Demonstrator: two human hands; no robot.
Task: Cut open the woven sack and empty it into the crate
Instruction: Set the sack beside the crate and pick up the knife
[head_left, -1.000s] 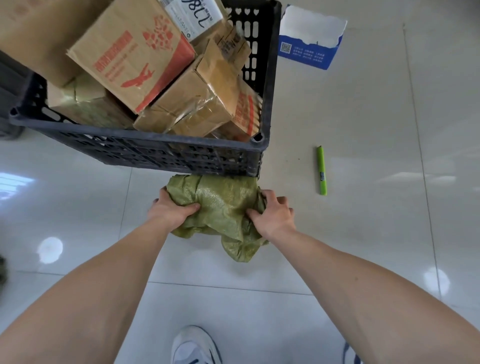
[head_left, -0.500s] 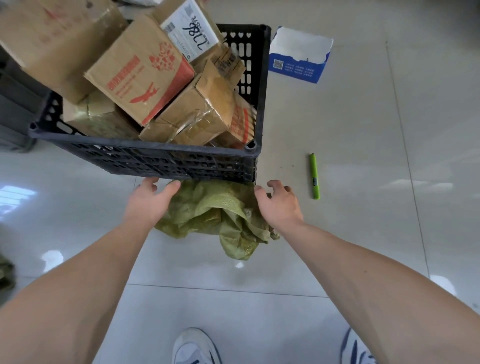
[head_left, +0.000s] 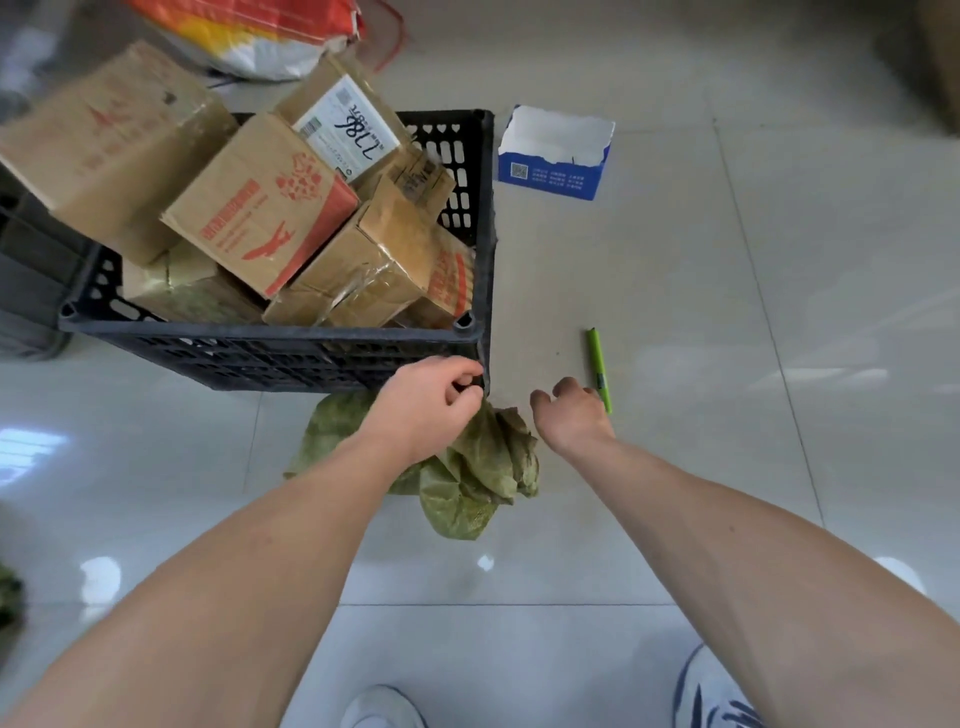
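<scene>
Head view: the woven sack (head_left: 483, 462), green and crumpled flat, is seen lying on the tiled floor (head_left: 675, 467) just before the near right corner of the black crate (head_left: 270, 353), which is already heaped with cardboard boxes (head_left: 260, 218). The left hand (head_left: 428, 400) is held over the sack at the crate's near corner, its fingers curled loosely inward; whether a fold of cloth is pinched cannot be told. The right hand (head_left: 574, 415) is stretched toward the green utility knife (head_left: 599, 369) on the floor, fingers half open and nothing gripped. The sack is judged to be empty, light and limp, its woven plastic slick and likely to slide on the glossy tile. It would best be bunched firmly at a gathered edge or corner, since a loose pinch may slip. The knife should be taken by its body.
</scene>
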